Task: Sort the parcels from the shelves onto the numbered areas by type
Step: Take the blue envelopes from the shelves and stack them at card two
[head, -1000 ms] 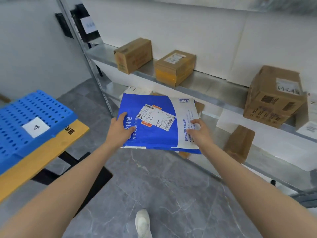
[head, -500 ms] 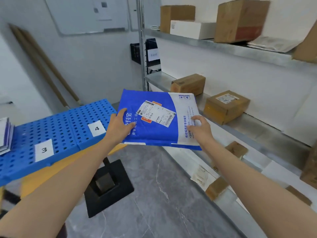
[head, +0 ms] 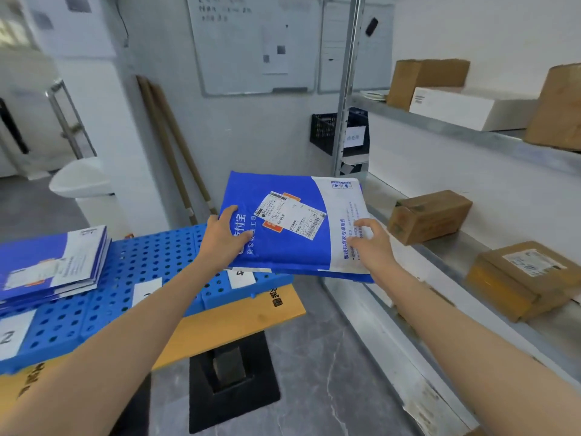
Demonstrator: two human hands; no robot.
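On your far left, a stack of mailers (head: 53, 265) lies on the blue perforated panel (head: 151, 259) that covers the yellow bench (head: 245, 319), just beyond the label 2 (head: 9, 336). Your left grip (head: 220, 243) holds the blue mailer (head: 292, 228) by its left edge, thumb on top. The mailer hangs tilted above the panel's right end and the label 4 (head: 240, 276). Your right grip (head: 371, 247) sits at its white end, but the fingers are blurred, so I cannot tell whether it holds. Further right, cardboard boxes (head: 429, 215) sit on the metal shelf (head: 446, 247).
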